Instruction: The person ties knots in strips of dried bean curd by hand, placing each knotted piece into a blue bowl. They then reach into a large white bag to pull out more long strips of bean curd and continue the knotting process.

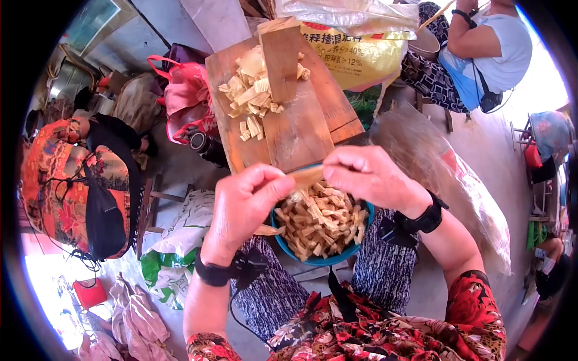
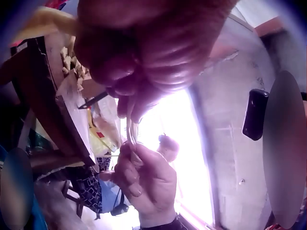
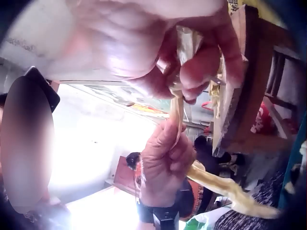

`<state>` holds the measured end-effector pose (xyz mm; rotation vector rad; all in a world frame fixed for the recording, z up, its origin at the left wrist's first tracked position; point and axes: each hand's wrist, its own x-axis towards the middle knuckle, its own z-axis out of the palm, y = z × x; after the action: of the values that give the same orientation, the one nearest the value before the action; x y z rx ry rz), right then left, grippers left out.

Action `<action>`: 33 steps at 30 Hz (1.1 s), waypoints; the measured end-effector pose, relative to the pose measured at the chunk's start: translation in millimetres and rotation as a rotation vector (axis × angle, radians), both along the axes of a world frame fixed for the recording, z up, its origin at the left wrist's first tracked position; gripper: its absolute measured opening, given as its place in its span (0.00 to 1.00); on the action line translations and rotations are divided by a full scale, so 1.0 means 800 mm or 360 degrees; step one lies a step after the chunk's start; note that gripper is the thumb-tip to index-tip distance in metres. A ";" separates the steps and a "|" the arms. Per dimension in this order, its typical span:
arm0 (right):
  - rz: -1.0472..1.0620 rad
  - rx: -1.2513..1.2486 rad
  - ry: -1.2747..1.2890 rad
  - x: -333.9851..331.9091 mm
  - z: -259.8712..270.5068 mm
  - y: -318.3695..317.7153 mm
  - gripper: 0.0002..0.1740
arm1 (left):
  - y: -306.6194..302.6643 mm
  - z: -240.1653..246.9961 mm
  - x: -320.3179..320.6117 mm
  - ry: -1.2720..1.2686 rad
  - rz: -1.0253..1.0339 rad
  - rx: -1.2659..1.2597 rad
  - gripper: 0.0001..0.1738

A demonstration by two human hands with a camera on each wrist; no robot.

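Note:
A long, pale yellow, limp strip of vegetable (image 1: 308,177) stretches between both hands. My left hand (image 1: 247,195) pinches one end between thumb and fingers, and its tail hangs below that hand in the right wrist view (image 3: 230,189). My right hand (image 1: 376,177) pinches the other end, with a folded piece (image 3: 188,43) showing between its fingers. Directly under the hands, a blue-green basin (image 1: 319,262) holds a heap of short cut pieces (image 1: 322,225). Beyond it, a wooden board (image 1: 298,129) carries more pale pieces (image 1: 256,84).
A wooden block (image 1: 282,60) lies on the board's far part. To its left are a pink bag (image 1: 188,90) and a dark bottle (image 1: 205,147). A yellow printed sack (image 1: 355,57) lies behind, a clear plastic bag (image 1: 445,174) at right. Another person (image 1: 487,54) sits at upper right.

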<state>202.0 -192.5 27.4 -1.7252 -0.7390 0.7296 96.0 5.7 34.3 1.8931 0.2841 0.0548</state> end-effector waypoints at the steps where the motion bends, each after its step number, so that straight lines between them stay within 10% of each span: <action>1: -0.0058 -0.0032 -0.0117 0.007 -0.005 0.008 0.11 | 0.007 -0.003 0.010 -0.0040 0.0048 0.0056 0.10; 11: -0.0710 -0.0283 -0.1326 0.048 -0.055 0.065 0.16 | 0.028 -0.050 0.089 -0.0166 0.0400 0.0997 0.14; 16: -0.0452 -0.0021 -0.1232 0.017 -0.016 0.025 0.22 | 0.008 -0.010 0.047 -0.0100 0.0304 0.0016 0.12; 19: -0.0433 0.0517 -0.0063 -0.027 0.003 0.021 0.10 | -0.026 0.024 0.019 0.0017 -0.0006 -0.0443 0.12; 21: -0.0682 0.0797 0.0343 -0.037 0.014 0.006 0.10 | -0.034 0.051 -0.007 0.0034 -0.0180 -0.0556 0.21; 24: -0.0732 0.1144 0.0691 -0.031 0.026 -0.033 0.11 | -0.026 0.060 -0.051 0.0072 -0.0347 -0.0595 0.09; 29: -0.0528 0.0751 -0.0598 -0.105 0.054 -0.058 0.06 | -0.044 0.049 -0.049 0.0411 -0.0411 -0.0729 0.29; 33: -0.0320 0.0587 -0.0830 -0.145 0.049 -0.068 0.06 | -0.076 0.047 -0.060 0.0231 -0.0421 -0.0273 0.08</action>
<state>85.7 -246.7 66.6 -1.6224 -0.9644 -0.0120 47.8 -55.3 71.6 1.7516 0.1302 -0.2781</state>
